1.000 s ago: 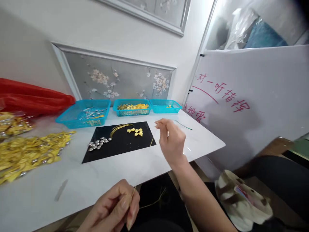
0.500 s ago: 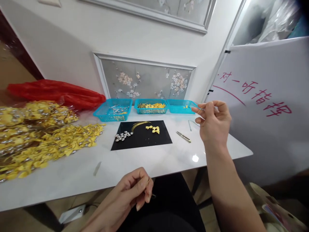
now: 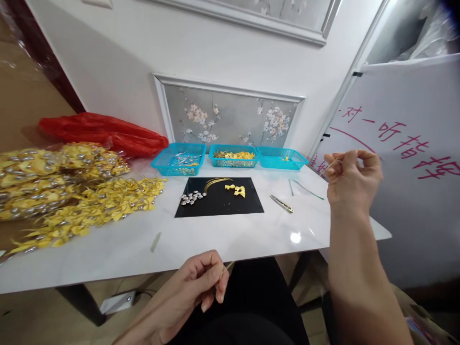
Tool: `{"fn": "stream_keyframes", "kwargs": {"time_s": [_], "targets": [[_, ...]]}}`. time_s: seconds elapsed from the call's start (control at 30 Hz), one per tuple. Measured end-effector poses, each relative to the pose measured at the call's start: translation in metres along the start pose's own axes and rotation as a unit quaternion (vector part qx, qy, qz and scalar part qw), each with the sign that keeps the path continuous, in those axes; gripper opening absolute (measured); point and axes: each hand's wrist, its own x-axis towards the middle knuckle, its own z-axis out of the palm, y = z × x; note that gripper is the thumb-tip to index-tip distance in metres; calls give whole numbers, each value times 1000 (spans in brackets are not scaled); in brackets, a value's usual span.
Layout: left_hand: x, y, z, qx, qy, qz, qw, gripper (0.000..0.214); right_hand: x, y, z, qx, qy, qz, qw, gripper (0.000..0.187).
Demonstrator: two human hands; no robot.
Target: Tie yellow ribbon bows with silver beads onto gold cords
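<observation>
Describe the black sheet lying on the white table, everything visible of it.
The black sheet is a thin, matte rectangle lying flat on the white table, in front of three blue baskets. On it rest a cluster of silver beads, a curved bundle of gold strands and a few yellow folded pieces. Left hand and right hand are both clear of it.

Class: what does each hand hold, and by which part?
Left hand and right hand each pinch a thin gold strand near its end; whether it is one strand cannot be told.
</observation>
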Motion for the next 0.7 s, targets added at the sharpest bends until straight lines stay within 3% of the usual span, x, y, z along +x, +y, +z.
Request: {"fn": "stream_keyframes", "kwargs": {"time_s": [0.13,0.27,0.47,0.53,0.6,0.63,0.7], "targets": [[-4,1,-1,10,4,-5,1000,39,6,-7,-6,-6,20,1,1000,18],[-6,1,-2,17,10,-12,1000,40,12,-16,-21,3,1,50,999,17],[-5,3,-1,44,19,-14,999,40,18,-10,-37,-2,-28,55,998,11],[-9,7,0,64,26,-9,998,37,2,-3,-35,-14,-71,73,995,8],[-13,11,2,106,40,-7,993,32,-30,2,-28,-38,-138,106,984,7],[-16,13,3,147,53,-6,988,30,-52,4,-24,-55,-190,136,971,11],[-21,17,5,256,84,-2,963,29,-102,1,-14,-91,-327,217,915,12]]}}
